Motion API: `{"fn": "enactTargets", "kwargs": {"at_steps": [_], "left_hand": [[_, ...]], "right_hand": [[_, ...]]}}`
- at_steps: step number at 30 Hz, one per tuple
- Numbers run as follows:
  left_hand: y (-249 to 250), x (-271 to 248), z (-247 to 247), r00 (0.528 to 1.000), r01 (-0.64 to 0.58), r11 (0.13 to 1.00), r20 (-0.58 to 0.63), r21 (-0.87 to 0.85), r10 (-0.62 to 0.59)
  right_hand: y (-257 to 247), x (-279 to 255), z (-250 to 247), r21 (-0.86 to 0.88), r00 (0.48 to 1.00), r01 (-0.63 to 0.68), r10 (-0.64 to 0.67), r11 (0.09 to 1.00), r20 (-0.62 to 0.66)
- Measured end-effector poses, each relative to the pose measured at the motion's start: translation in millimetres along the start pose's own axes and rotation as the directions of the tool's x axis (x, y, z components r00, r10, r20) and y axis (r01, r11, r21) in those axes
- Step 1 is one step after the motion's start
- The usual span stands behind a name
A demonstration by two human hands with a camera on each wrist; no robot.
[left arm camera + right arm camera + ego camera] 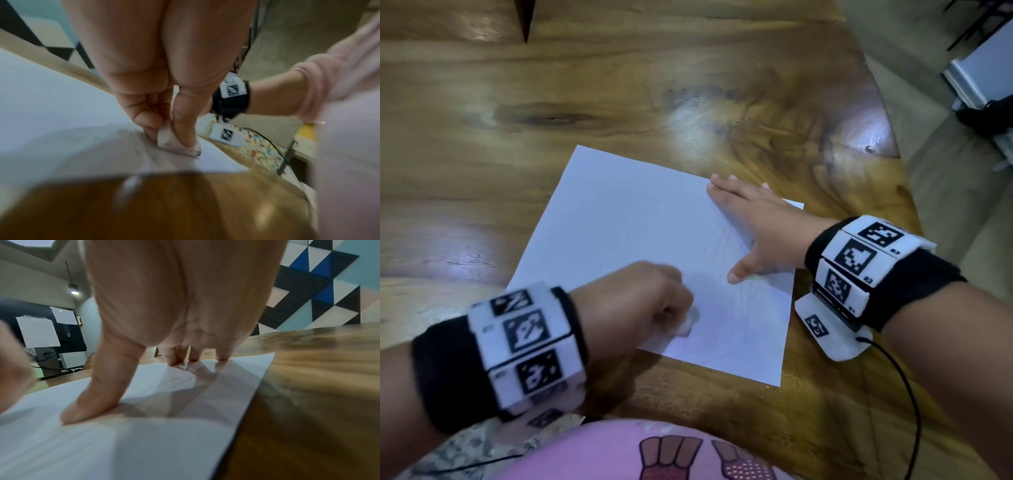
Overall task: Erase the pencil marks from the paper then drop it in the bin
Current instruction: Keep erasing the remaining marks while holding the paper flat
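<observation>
A white sheet of paper (pixel 640 240) lies on the wooden table (pixel 585 85), with faint pencil lines near its right side. My left hand (pixel 654 301) pinches a small white eraser (pixel 688 323) and holds its tip on the paper's near part; the left wrist view shows the eraser (pixel 174 144) between thumb and fingers, smudged grey. My right hand (pixel 760 226) lies flat on the sheet's right edge, fingers straight and thumb spread. In the right wrist view its thumb and fingertips (pixel 176 361) press the paper (pixel 144 443) down.
The table's right edge (pixel 900 192) runs close to my right hand, with floor beyond. A black cable (pixel 907 394) trails from my right wristband. A tiny dark speck (pixel 869 148) sits near the far right corner. No bin is in view.
</observation>
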State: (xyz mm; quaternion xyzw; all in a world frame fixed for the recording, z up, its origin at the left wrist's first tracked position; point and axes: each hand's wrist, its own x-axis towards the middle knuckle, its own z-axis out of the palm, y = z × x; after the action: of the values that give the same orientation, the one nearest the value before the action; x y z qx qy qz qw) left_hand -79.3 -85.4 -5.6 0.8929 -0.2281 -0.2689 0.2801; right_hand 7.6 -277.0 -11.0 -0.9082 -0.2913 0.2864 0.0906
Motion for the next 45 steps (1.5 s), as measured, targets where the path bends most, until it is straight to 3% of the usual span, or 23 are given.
{"fn": "enactTargets", "kwargs": {"at_steps": [1,3,8,11,14,16,17,19,21,22,24,26,28,31,35,38,42,45], "left_hand": [[-1.6,-8.4,4.3,0.999,0.032,0.999,0.037,-0.028,-0.031],[-0.2,-12.6,6.6,0.997,-0.031,0.999,0.064,-0.016,0.032],[3.2,17.4,-7.2,0.987,-0.098,0.992,-0.123,0.076,0.106],[-0.3,11.9,9.1,0.998,0.016,0.998,-0.064,-0.062,-0.02],[-3.6,-6.4,22.2,0.996,0.051,0.999,0.075,-0.004,-0.05],[-1.6,1.2,18.6,0.998,0.068,0.995,-0.011,-0.079,-0.069],[2.8,8.4,10.6,0.999,0.023,0.995,-0.04,-0.1,-0.027],[12.8,20.2,-1.0,0.996,-0.085,0.996,-0.029,0.024,0.085],[10.1,23.1,3.2,0.999,-0.045,0.999,-0.001,-0.008,0.045],[9.2,20.0,9.8,0.998,0.058,0.994,0.029,-0.098,-0.056],[5.5,4.6,17.3,0.984,0.126,0.992,0.126,-0.006,-0.124],[2.4,-4.0,19.8,0.98,0.094,0.996,0.174,0.003,-0.093],[1.4,5.9,9.3,0.997,0.041,0.996,0.066,-0.078,-0.036],[4.5,16.8,-8.9,0.994,-0.081,0.993,-0.059,0.083,0.086],[-3.3,-7.8,-0.7,0.999,-0.037,0.997,-0.021,-0.061,0.036],[-7.3,-19.5,1.2,0.992,-0.114,0.993,0.047,0.005,0.114],[-6.0,2.0,-9.3,0.993,-0.093,0.994,-0.069,0.062,0.097],[-11.9,-10.0,-5.4,0.994,-0.106,0.994,0.003,0.002,0.106]], "right_hand": [[-0.2,-0.2,-0.1,0.001,1.0,-0.001,0.001,1.0,-0.001],[-1.0,-0.4,-0.4,0.003,1.0,0.0,0.0,1.0,-0.002],[-1.5,-0.3,-0.9,-0.007,1.0,-0.006,0.006,1.0,0.002],[-1.4,-0.1,-1.7,-0.011,1.0,-0.001,0.001,1.0,0.01],[-0.9,-1.3,-1.9,0.003,1.0,-0.002,0.002,1.0,0.014],[-1.3,-1.4,-1.4,0.003,1.0,-0.003,0.003,1.0,0.01],[-1.3,-1.2,-1.6,0.001,1.0,-0.002,0.002,1.0,0.008],[-1.5,-0.4,-1.3,-0.002,1.0,0.0,0.0,1.0,0.009],[-1.5,0.3,-1.2,-0.003,1.0,0.001,-0.001,1.0,0.013],[-1.5,0.6,-1.1,-0.002,1.0,-0.001,0.001,1.0,0.016],[-0.7,1.0,-0.4,0.002,1.0,0.001,-0.001,1.0,0.015],[-0.4,0.8,0.2,0.008,1.0,0.003,-0.003,1.0,0.009],[-0.2,0.8,0.4,0.01,1.0,0.003,-0.003,1.0,0.003],[0.1,0.9,0.3,0.012,1.0,0.006,-0.006,1.0,0.001],[1.1,0.4,-0.3,0.02,1.0,0.008,-0.008,1.0,0.001],[0.5,-0.1,-0.6,0.015,1.0,0.004,-0.004,1.0,0.012],[0.1,1.0,-0.2,0.009,1.0,0.004,-0.004,1.0,0.01],[0.5,1.2,-0.7,0.008,1.0,0.005,-0.005,1.0,0.008]]}}
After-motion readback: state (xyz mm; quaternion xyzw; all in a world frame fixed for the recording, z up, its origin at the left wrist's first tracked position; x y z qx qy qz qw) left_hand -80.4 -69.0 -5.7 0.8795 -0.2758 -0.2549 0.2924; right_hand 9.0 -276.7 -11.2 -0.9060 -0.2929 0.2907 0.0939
